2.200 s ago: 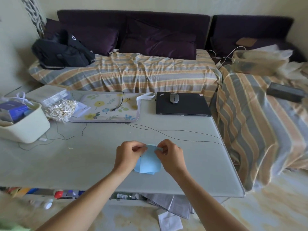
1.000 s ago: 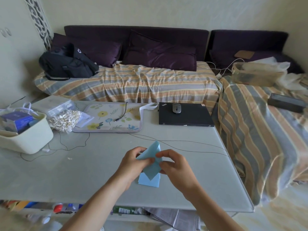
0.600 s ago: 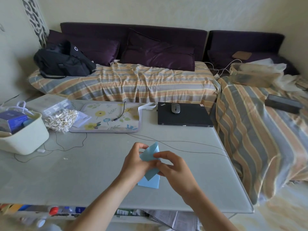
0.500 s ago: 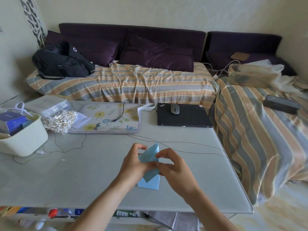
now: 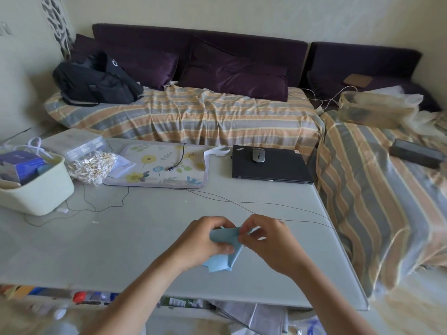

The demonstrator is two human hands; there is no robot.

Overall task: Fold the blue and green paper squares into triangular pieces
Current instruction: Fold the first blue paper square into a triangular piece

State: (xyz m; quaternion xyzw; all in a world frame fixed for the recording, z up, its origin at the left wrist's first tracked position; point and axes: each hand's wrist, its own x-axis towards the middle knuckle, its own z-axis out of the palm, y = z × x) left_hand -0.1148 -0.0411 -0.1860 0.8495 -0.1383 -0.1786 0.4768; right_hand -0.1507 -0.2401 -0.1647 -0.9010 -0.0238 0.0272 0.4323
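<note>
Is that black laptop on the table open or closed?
Closed. The black laptop lies flat on the table with its lid down, and a grey mouse sits on top of it.

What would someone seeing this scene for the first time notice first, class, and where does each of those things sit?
First, at the near middle of the pale grey table, the left hand and right hand pinch a light blue paper sheet between them. Behind them, a closed black laptop with a grey mouse on its lid lies at the table's far right. A striped orange and grey sofa cover fills the background.
</note>
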